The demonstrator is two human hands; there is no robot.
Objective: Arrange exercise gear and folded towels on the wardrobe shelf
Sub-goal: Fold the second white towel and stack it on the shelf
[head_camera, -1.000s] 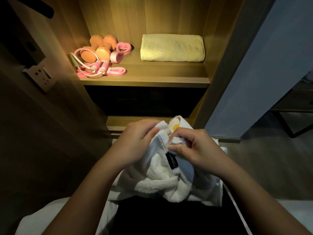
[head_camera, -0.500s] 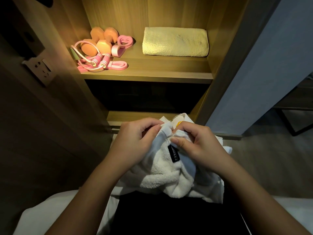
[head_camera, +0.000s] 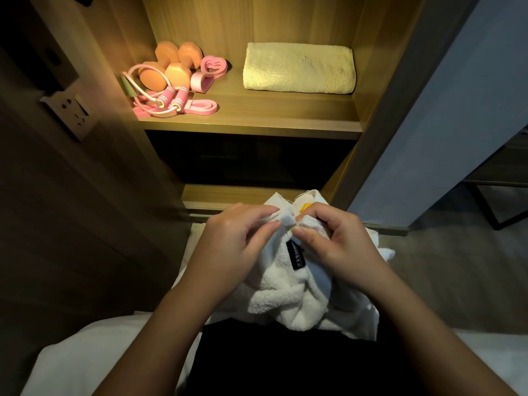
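Still close together, my left hand (head_camera: pixel 237 241) and right hand (head_camera: pixel 335 242) pinch the white towel (head_camera: pixel 288 298) at its top edge; fingers curled.

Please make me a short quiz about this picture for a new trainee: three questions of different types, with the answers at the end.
1. True or false: the yellow towel lies folded on the shelf, to the right of the orange dumbbells.
2. What do the left hand and the right hand pinch with their fingers? A) a book B) the white towel C) a cup
3. Fill in: the label sewn on the white towel is ___ in colour.
Key: 1 true; 2 B; 3 black.
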